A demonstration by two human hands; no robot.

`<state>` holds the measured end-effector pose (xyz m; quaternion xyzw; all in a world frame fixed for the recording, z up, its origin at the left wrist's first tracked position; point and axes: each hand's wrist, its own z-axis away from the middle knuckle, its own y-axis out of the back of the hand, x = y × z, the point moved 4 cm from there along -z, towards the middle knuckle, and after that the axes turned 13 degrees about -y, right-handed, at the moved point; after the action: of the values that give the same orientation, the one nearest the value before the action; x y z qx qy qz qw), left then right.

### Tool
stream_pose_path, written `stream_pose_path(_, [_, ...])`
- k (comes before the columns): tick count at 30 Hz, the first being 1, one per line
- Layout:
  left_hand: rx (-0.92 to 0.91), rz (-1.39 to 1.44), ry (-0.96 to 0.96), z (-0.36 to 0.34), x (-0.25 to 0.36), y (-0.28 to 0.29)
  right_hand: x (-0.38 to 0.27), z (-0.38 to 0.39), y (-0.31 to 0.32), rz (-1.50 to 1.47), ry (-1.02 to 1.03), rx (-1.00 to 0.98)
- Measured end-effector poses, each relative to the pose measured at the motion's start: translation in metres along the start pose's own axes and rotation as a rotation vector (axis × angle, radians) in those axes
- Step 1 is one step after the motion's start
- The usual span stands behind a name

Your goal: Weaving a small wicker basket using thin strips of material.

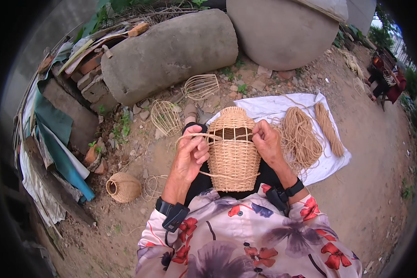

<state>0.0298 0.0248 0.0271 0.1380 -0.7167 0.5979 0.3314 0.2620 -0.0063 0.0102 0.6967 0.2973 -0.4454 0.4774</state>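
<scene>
A woven tan basket [234, 164] stands upright on my lap, with bare vertical ribs across an open band below its narrower woven top. My left hand [190, 155], at the basket's left, pinches a light cord strand [201, 135] that runs toward the ribs; its other fingers curl loosely. On the basket's right, my right hand [266, 143] has its fingers closed on the edge of the open band; whether they also hold cord is hidden. A second loose strand [206, 174] crosses the basket's lower left.
A white sheet [324, 167] bears cord bundles [296, 139]. Two rib frames [166, 118] [200, 87] and a small woven basket [127, 187] lie leftward and ahead. Concrete slabs [167, 53] and debris [55, 129] border the dirt ground. Another person [394, 88] sits far right.
</scene>
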Motion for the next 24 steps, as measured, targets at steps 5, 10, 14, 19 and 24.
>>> stream_pose_path(5, [0.277, -0.133, -0.034, -0.004, 0.058, 0.141, 0.007, 0.002, 0.006, 0.055, -0.009, 0.024])
stream_pose_path(10, [0.558, -0.331, -0.136, 0.046, 0.137, 0.264, 0.02, 0.009, 0.014, -0.06, 0.007, 0.173])
stream_pose_path(14, [0.746, -1.489, 0.237, 0.109, 0.193, 0.345, 0.005, 0.007, 0.012, -0.096, 0.043, 0.156])
stream_pose_path(19, [0.6, -2.024, -0.255, 0.057, 0.169, 0.19, -0.015, -0.002, 0.02, -0.024, 0.099, 0.256])
stream_pose_path(24, [-0.328, -1.803, -0.79, 0.034, 0.057, 0.001, -0.035, -0.009, 0.028, 0.013, 0.12, 0.275])
